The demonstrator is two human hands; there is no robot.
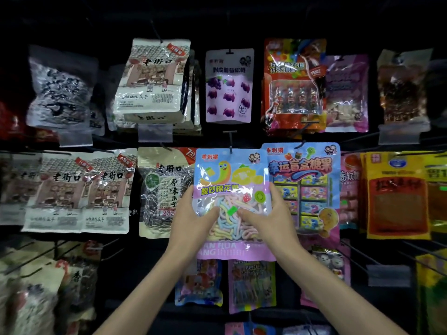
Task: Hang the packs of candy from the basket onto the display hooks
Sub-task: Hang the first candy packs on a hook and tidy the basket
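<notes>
Head view is showing both hands holding a glossy pastel blue-and-pink plastic pack of soft rope candy up against the middle row of the display. The left hand is gripping the pack's left edge, thumb pressing on the clear window and fingers going behind. The right hand is gripping the right edge the same way.

The pack's top is sitting at a thin dark wire hook, which seems to be passing through the hang hole, though that is hard to confirm. The pack is sitting between a white-and-green film bag of sunflower seeds on the left and a blue blind-box candy pack on the right, its edges overlapping theirs.

I am judging the pack to be light, floppy and slick, with squashy rather than fragile contents. Gripping the side edges higher, nearer the header, would be steadying the hole better than pinching the soft middle. No basket is showing.
</notes>
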